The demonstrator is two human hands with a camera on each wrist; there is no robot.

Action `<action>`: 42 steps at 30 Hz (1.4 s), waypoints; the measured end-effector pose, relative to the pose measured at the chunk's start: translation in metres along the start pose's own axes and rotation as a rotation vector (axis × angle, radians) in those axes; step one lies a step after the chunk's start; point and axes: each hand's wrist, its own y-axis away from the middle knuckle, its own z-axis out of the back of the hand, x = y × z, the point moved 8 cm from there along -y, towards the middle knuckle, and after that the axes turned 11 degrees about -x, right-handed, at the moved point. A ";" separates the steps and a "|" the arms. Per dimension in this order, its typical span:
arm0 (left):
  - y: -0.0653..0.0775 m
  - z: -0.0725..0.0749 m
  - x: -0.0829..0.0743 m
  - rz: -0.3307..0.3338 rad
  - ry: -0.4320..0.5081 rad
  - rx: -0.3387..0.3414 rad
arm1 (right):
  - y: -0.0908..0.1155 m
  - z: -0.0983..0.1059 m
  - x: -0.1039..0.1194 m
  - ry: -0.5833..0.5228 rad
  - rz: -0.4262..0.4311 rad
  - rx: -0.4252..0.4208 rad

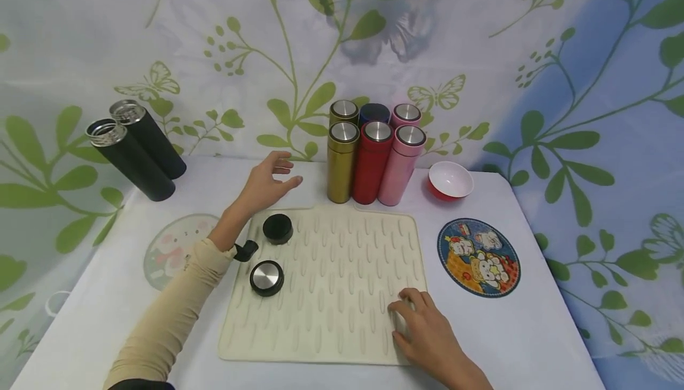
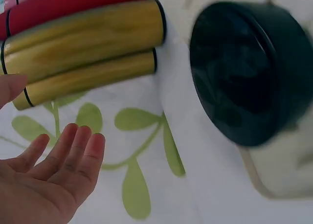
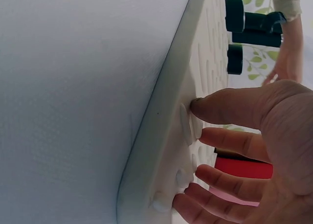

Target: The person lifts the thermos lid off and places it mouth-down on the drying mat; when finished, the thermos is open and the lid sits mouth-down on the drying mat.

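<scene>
My left hand is held over the back left of a cream ridged mat, fingers spread loosely with nothing in them. Nearest to it on the right is a gold thermos bottle, apart from the fingers. My right hand rests its fingertips on the mat's front right part, as the right wrist view also shows. On the mat's left side lie a black bottle lid and a lid with a silver top. In the left wrist view the black lid looms large beside the open palm.
Beside the gold bottle stand a red bottle and a pink bottle, with several more behind. Two lidless black bottles stand at the back left. A red-and-white bowl and a round cartoon coaster are right; a pale coaster is left.
</scene>
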 end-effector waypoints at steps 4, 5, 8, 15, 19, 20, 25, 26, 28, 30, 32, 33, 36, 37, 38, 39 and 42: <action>-0.004 -0.025 -0.009 -0.009 0.017 0.011 | 0.003 0.002 -0.002 0.001 0.008 -0.008; -0.005 -0.030 -0.010 -0.008 0.025 0.013 | 0.003 0.002 -0.003 0.000 0.011 -0.014; -0.009 -0.042 -0.013 -0.009 0.044 0.013 | 0.003 0.002 -0.003 -0.014 0.022 -0.036; -0.021 -0.063 -0.018 -0.013 0.101 -0.031 | 0.004 -0.001 -0.005 -0.023 0.013 -0.057; -0.028 -0.070 -0.023 -0.032 0.107 -0.073 | 0.004 -0.002 -0.005 -0.021 -0.002 -0.051; -0.030 -0.071 -0.024 -0.034 0.107 -0.085 | 0.004 -0.002 -0.006 -0.021 -0.005 -0.050; -0.034 -0.077 -0.030 -0.032 0.124 -0.121 | 0.004 -0.002 -0.006 -0.017 -0.013 -0.042; -0.035 -0.079 -0.031 -0.032 0.124 -0.122 | 0.004 -0.002 -0.006 -0.019 -0.014 -0.041; -0.037 -0.082 -0.031 -0.034 0.121 -0.126 | 0.004 -0.001 -0.006 -0.022 -0.017 -0.043; -0.038 -0.083 -0.031 -0.039 0.111 -0.132 | 0.003 -0.001 -0.006 -0.027 -0.019 -0.044; -0.040 -0.084 -0.031 -0.045 0.090 -0.138 | 0.003 0.000 -0.006 -0.030 -0.021 -0.044; -0.040 -0.085 -0.031 -0.046 0.082 -0.141 | 0.003 0.000 -0.006 -0.032 -0.021 -0.045; -0.040 -0.085 -0.032 -0.053 0.045 -0.148 | 0.004 0.000 -0.007 -0.044 -0.022 -0.052; -0.039 -0.084 -0.032 -0.056 0.035 -0.148 | 0.004 0.000 -0.006 -0.047 -0.021 -0.058; -0.039 -0.084 -0.031 -0.059 0.027 -0.147 | 0.004 0.001 -0.006 -0.051 -0.021 -0.065; -0.037 -0.084 -0.031 -0.062 0.023 -0.147 | 0.005 0.001 -0.006 -0.055 -0.021 -0.072; -0.032 -0.081 -0.028 -0.069 0.039 -0.160 | 0.005 0.001 -0.006 -0.063 -0.019 -0.091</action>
